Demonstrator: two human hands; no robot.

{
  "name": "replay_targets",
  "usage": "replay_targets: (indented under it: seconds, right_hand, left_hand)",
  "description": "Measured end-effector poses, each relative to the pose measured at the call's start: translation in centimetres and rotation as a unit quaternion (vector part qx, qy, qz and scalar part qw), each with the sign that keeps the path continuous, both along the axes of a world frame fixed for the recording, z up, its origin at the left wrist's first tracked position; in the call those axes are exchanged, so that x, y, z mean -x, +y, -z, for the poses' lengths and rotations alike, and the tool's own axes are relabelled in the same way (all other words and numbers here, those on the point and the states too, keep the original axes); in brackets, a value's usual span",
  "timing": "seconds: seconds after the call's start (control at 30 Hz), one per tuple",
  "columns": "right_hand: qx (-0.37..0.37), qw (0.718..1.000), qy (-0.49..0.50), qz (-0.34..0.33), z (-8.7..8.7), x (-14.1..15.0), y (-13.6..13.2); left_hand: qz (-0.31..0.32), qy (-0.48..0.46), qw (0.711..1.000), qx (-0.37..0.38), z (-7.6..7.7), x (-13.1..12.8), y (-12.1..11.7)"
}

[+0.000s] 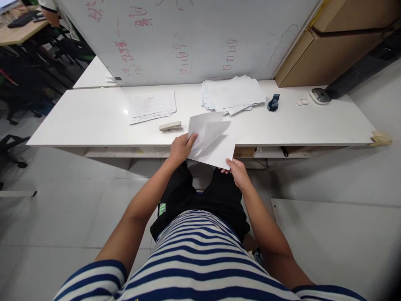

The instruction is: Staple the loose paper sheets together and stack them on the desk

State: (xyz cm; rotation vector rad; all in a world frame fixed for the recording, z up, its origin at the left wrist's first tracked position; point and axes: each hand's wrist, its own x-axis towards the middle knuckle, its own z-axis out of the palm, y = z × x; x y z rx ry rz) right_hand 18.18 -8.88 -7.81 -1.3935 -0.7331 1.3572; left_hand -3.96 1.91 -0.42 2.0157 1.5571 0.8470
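Observation:
Several sheets of white paper [216,146] are held up in front of me, over the front edge of the white desk [100,121]. My left hand [182,147] pinches their left side, thumb on top, and one sheet curls up from the others. At the lower right corner, my right hand [236,169] is closed on the sheets with its thumb over the edge. Just left of the papers lies a beige stapler [171,126]. Behind it is a small stack of printed sheets [153,106]. A larger, uneven pile of paper [234,94] sits farther back.
A dark blue tape dispenser [273,103] stands right of the large pile, with a small white item [302,102] beyond it. A whiteboard [200,42] with red writing rises behind the desk. Cardboard boxes [338,54] fill the back right. Another person's arm [52,16] shows far left.

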Motion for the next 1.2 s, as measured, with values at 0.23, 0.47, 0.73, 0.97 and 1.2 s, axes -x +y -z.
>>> replay_targets:
  seconds: [0.23,0.47,0.73,0.97,1.2]
  right_hand:
    - [0.004,0.999,0.03,0.044,-0.1,-0.3,-0.1]
    - [-0.01,0.999,0.05,0.017,-0.7,-0.4,0.4]
    - [-0.004,1.0,0.003,0.028,-1.3,0.2,0.5]
    - [-0.019,0.998,-0.006,0.057,-1.1,0.2,0.6]
    - [-0.035,0.997,0.006,0.07,-0.6,-0.7,0.6]
  left_hand:
    - [-0.107,-0.178,0.978,-0.008,0.1,1.9,0.5]
    - [-0.117,-0.2,0.971,-0.059,-0.5,3.6,0.7]
    - [0.269,0.146,0.951,-0.034,0.4,0.4,-2.9]
    - [0.165,0.09,0.981,-0.044,1.3,0.5,-3.6]
    - [-0.196,-0.252,0.93,0.18,5.1,1.9,-4.1]
